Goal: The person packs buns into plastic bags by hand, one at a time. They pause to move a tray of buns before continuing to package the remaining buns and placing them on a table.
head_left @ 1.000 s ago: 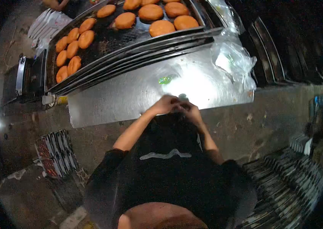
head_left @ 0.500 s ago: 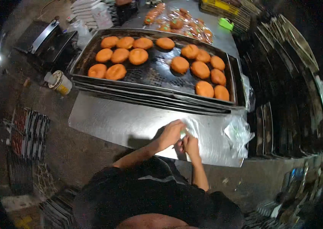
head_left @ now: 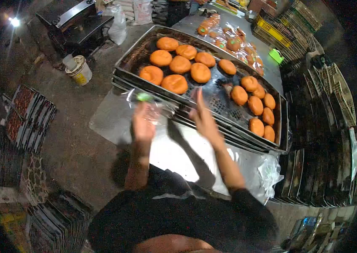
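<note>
My left hand (head_left: 144, 125) is raised over the left part of the metal table, pinching a clear plastic bag (head_left: 152, 113) with a green patch at its top. The bag is blurred, and its far side overlaps the front edge of the tray. My right hand (head_left: 204, 120) holds nothing and has its fingers stretched out, close to the tray's front rim. Round orange-brown buns (head_left: 174, 84) lie in two groups on the dark baking tray (head_left: 223, 95), which tops a stack of trays.
Bagged buns (head_left: 233, 42) with green marks lie behind the tray. Crumpled clear bags (head_left: 268, 175) sit at the metal table's (head_left: 106, 118) right end. A bucket (head_left: 79, 71) stands on the floor at left; stacked trays (head_left: 322, 168) line the right.
My hands have parted and risen toward the tray, the left carrying the plastic bag leftward and the right now open. The view has turned, so the tray appears tilted.
</note>
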{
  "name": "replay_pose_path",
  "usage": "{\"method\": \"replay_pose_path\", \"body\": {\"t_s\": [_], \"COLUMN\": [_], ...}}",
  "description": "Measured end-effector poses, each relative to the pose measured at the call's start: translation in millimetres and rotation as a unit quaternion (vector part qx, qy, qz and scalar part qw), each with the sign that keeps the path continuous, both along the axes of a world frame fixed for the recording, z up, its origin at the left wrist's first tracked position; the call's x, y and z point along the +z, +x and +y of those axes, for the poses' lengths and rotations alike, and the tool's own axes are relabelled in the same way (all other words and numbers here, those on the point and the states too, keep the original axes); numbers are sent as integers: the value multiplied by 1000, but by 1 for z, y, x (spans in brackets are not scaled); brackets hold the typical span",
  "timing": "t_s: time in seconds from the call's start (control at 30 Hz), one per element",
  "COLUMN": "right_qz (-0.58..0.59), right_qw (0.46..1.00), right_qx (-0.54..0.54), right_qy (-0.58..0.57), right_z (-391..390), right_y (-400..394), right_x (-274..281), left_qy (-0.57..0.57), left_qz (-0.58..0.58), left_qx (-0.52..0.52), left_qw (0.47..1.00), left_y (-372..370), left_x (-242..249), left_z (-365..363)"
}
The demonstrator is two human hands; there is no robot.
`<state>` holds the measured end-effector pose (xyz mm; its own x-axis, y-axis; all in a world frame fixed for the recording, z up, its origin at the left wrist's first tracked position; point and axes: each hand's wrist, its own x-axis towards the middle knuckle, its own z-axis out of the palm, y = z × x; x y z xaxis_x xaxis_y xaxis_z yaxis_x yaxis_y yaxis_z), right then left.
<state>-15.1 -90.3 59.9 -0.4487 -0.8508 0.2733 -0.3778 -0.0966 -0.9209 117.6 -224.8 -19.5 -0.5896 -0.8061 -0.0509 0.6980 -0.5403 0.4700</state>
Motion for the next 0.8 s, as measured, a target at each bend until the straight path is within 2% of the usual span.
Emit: {"method": "replay_pose_path", "body": {"t_s": [0.03,0.07,0.1,0.13,0.17,0.23,0.27,0.3,0.37,0.43,0.5,0.57,0.63,0.7,0.73,0.77,0.8], "right_qz": [268,516,490,504,590,522,466,323,250,331,454,470,455,452,429,406,423], "right_qw": [963,853,853,827,762,815,846,917,966,929,884,873,877,879,888,896,877], "right_qx": [-16,-29,83,165,148,201,169,136,-11,-119,-69,-103,-145,-147,-164,-179,-223], "right_qy": [39,75,163,186,221,155,198,192,68,-112,-91,-82,-51,-35,-32,-29,-41], "right_z": [-25,-48,-74,-103,-109,-127,-123,-115,-99,-90,-85,-90,-76,-55,-52,-49,-54], "right_y": [-22,-49,-76,-103,-92,-110,-99,-82,-56,6,55,73,73,79,79,77,73], "right_x": [11,21,8,-19,-10,-37,-26,-7,-15,-14,13,22,13,14,12,11,13], "left_qy": [34,36,73,108,107,118,158,159,152,139,96,-2,-24,22,-2,-5,-16], "left_qz": [21,19,47,72,67,149,163,155,152,156,103,86,55,119,63,65,90], "left_qx": [55,57,73,90,96,48,59,63,132,146,222,141,70,-64,-104,-114,-150], "left_qw": [998,998,994,987,987,981,972,973,968,967,965,986,996,991,993,991,984], "left_y": [14,21,28,35,42,56,62,70,78,70,40,14,1,0,-3,-11,-17], "left_x": [18,27,33,35,34,31,31,32,31,30,38,43,48,56,60,60,56], "left_z": [-14,-25,-34,-45,-53,-68,-77,-85,-96,-98,-80,-49,-36,-29,-25,-15,1]}}
